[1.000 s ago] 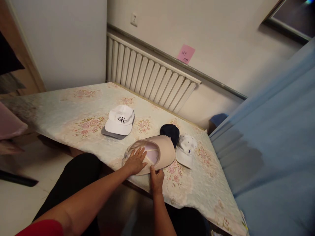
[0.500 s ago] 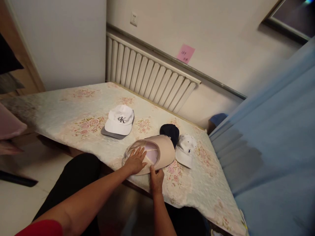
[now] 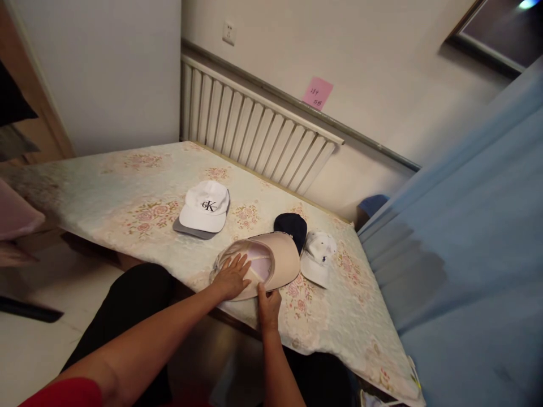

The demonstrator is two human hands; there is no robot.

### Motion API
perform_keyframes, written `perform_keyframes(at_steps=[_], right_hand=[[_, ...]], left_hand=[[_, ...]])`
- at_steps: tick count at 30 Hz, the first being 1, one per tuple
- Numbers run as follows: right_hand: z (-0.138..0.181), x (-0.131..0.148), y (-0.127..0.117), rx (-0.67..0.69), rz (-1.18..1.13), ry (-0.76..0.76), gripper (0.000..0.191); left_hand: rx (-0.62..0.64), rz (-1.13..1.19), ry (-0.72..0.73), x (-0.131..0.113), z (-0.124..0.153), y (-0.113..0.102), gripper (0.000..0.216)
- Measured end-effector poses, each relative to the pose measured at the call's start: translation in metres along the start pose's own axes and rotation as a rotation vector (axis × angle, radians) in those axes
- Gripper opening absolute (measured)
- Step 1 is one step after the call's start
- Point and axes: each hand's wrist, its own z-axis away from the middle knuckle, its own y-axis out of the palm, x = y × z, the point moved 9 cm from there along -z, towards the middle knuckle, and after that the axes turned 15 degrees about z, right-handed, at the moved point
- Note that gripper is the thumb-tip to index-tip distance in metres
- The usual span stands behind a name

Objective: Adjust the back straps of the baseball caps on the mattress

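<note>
A beige cap (image 3: 284, 260) lies with its hollow inside facing up near the table's front edge, brim to the right. My left hand (image 3: 231, 277) rests flat in its crown, fingers stretched out. My right hand (image 3: 268, 305) pinches the cap's near rim where crown and brim meet, thumb on top. Just behind the brim sits a dark navy cap (image 3: 291, 227), partly hidden by it. To the right is a white cap (image 3: 319, 257) with a small dark emblem. Farther left, a white cap with black letters (image 3: 206, 206) lies on top of a grey cap (image 3: 193, 230), mostly covered.
The caps lie on a floral padded cloth (image 3: 148, 195) over a low table or bed. A white radiator (image 3: 254, 127) stands along the back wall. Blue curtains (image 3: 458, 243) hang at the right. Someone's hand (image 3: 17, 253) and pink clothing show at the left edge.
The view has shifted very slightly. Both hands keep the same hold on the beige cap, and the other caps stay where they were.
</note>
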Motion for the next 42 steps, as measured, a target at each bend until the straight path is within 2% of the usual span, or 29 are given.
perform_keyframes(at_steps=[14, 19, 31, 38, 42], right_hand=[[0.0, -0.002, 0.001, 0.004, 0.014, -0.008, 0.041], [0.0, -0.004, 0.002, 0.01, 0.042, -0.008, 0.042], [-0.001, -0.009, 0.002, -0.033, 0.104, -0.001, 0.04], [-0.002, -0.011, 0.004, -0.034, 0.146, 0.011, 0.038], [-0.002, -0.005, 0.002, -0.054, 0.137, -0.039, 0.034]], left_hand=[[0.01, 0.012, -0.014, 0.001, 0.001, 0.002, 0.067], [0.03, 0.089, -0.017, 0.002, 0.005, 0.001, 0.067], [-0.299, 0.263, -0.034, 0.001, -0.007, -0.052, 0.054], [-0.442, 0.338, -0.244, 0.039, -0.012, -0.069, 0.04], [-0.456, 0.342, -0.247, 0.045, -0.01, -0.068, 0.039]])
